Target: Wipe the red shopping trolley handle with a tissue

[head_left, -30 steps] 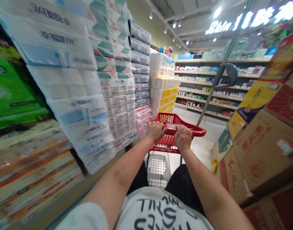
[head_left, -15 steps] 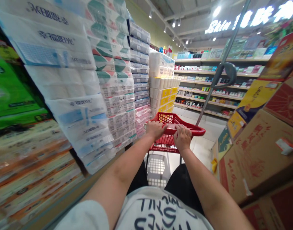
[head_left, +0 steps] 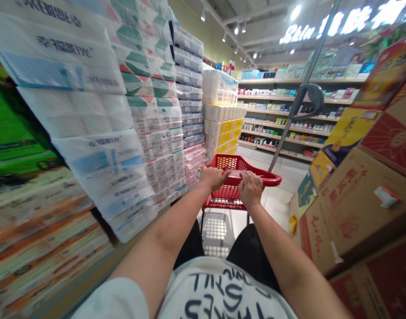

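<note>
A red plastic shopping cart (head_left: 226, 203) stands in front of me, its perforated basket showing no goods in the part I can see. My left hand (head_left: 212, 178) is wrapped round the left part of its handle. Closed over the middle of the same handle is my right hand (head_left: 251, 188), fingers curled across the top. A grey metal pole (head_left: 293, 128) with a hook-shaped grey piece (head_left: 309, 101) rises from the cart's right side. Below the basket, a patterned shadow falls on the pale floor between my legs.
Close on the left stand tall stacks of wrapped toilet rolls (head_left: 99, 115) and tissue packs (head_left: 156, 119). Cardboard boxes (head_left: 358, 208) are piled on the right. Shelves of small goods (head_left: 289, 113) cross the far end under a lit sign (head_left: 342, 22). Pale floor (head_left: 278, 206) runs between.
The stacks on the left and the boxes on the right have shifted slightly leftward in view, as have the cart and both hands. Both hands keep their hold on the handle.
</note>
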The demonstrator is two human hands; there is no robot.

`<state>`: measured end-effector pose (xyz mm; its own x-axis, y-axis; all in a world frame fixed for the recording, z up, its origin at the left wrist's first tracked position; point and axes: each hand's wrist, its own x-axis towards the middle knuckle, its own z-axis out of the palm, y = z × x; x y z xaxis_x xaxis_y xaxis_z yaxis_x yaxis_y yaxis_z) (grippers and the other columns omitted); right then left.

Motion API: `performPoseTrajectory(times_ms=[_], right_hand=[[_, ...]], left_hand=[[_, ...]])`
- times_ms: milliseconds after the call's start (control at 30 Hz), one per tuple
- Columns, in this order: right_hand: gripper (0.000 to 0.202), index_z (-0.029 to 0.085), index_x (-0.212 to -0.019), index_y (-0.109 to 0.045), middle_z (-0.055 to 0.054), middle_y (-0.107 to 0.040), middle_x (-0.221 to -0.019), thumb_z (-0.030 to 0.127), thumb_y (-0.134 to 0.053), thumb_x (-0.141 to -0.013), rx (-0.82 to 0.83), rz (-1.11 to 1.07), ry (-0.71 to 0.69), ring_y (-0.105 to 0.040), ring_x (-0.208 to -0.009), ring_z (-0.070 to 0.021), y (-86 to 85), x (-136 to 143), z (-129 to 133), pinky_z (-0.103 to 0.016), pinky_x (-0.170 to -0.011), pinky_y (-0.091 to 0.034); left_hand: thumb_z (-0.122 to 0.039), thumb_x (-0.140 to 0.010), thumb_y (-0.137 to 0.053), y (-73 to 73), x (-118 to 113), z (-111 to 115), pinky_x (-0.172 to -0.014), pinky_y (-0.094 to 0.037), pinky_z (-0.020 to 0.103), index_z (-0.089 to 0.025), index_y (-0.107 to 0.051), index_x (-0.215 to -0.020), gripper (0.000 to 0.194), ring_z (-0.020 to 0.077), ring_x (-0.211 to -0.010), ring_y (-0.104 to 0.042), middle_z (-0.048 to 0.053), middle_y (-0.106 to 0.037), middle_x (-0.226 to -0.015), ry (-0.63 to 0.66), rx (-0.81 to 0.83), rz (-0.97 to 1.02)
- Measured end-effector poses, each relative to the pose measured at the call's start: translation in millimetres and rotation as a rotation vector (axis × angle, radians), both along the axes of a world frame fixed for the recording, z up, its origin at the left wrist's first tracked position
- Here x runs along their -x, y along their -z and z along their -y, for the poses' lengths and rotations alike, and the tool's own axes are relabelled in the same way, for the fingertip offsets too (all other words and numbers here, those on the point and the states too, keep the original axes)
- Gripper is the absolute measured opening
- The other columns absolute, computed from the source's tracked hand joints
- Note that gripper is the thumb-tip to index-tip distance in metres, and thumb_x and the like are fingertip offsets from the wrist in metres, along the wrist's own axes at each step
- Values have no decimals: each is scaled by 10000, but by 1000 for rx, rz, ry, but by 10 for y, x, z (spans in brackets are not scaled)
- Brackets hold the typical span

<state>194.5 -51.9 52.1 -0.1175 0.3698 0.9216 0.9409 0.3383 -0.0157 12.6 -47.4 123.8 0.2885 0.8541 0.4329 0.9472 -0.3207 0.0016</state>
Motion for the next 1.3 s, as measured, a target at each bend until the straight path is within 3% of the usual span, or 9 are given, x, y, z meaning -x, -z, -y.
performPoseTrajectory(times_ms=[67,133,267,367,667,900,1133,1300], right_hand=[[325,183,-1200,-596,-83,-623,-1229,185,-481,-897,-4,3,0,-489,-1213,-244,2,-1,5,-419,-1063,-288],[323,181,-1199,-596,-83,-623,-1229,188,-480,-898,-10,5,-1,-488,-1214,-243,6,-3,3,-416,-1063,-289],[328,185,-1207,-588,-80,-617,-1239,189,-480,-898,-12,9,-2,-489,-1213,-244,21,-7,-11,-415,-1067,-286],[339,189,-1214,-588,-83,-613,-1243,190,-481,-893,-6,7,-6,-490,-1212,-252,28,-12,-16,-421,-1070,-282],[332,189,-1209,-598,-85,-617,-1235,184,-471,-902,-2,-1,-9,-492,-1212,-251,7,16,-2,-420,-1066,-285],[318,177,-1197,-599,-78,-622,-1234,184,-486,-899,-9,-1,-4,-492,-1205,-244,12,5,-16,-419,-1069,-295],[332,187,-1206,-601,-84,-617,-1235,181,-483,-896,-4,-14,-21,-485,-1213,-253,20,22,-12,-429,-1063,-294],[331,188,-1200,-602,-81,-621,-1233,183,-479,-893,-16,0,-26,-495,-1205,-253,22,4,-7,-427,-1062,-290]], left_hand=[[-664,-917,-87,-57,13,-44,-779,-360,379,-211,-694,-782,769,227,-746,-625,73,-691,-706,30,93,-15],[-652,-925,-115,-31,42,-28,-783,-361,375,-203,-689,-806,738,226,-774,-619,80,-695,-754,66,35,-21],[-579,-947,-251,206,88,135,-868,-333,424,-198,-626,-1066,548,263,-972,-558,123,-660,-1046,81,-244,19],[-565,-942,-298,332,76,216,-901,-312,451,-220,-542,-1220,507,285,-1059,-505,123,-615,-1165,58,-305,46],[-551,-966,-134,47,-1,58,-789,-338,414,-169,-675,-864,670,243,-813,-593,123,-687,-872,-20,-112,27],[-563,-952,-255,255,34,234,-883,-320,432,-210,-593,-1134,521,275,-1040,-529,116,-641,-1126,17,-296,44],[-556,-965,-119,62,9,80,-776,-335,410,-174,-663,-865,671,239,-804,-595,114,-687,-861,-37,-108,23],[-539,-968,-183,161,36,189,-799,-330,412,-191,-638,-965,572,256,-904,-575,120,-667,-957,6,-226,43]])
